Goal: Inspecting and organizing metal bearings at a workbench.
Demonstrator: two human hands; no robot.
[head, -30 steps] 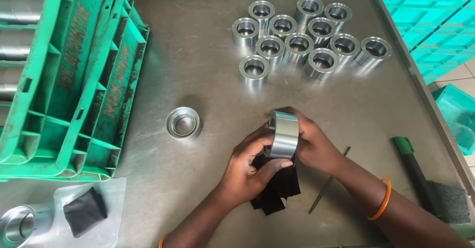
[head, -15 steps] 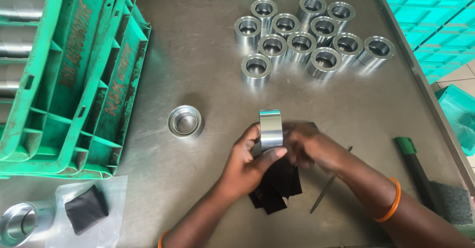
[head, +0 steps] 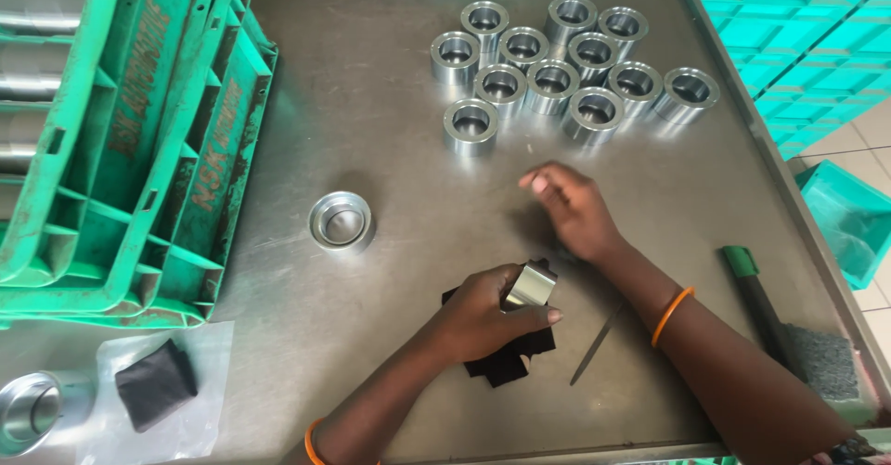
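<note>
Steel table [head: 371,94], open centre, crowded edges

My one head camera looks steeply down, close over the metal table [head: 371,103], crates [head: 111,149] at frame left.

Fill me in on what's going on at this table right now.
A person works at a grey metal table. The left hand has its grip around a shiny metal ring, pressed down on a black cloth. The right hand hovers open and empty above the table, between the cloth and a cluster of shiny metal rings. Stacked green plastic crates sit to the left.
</note>
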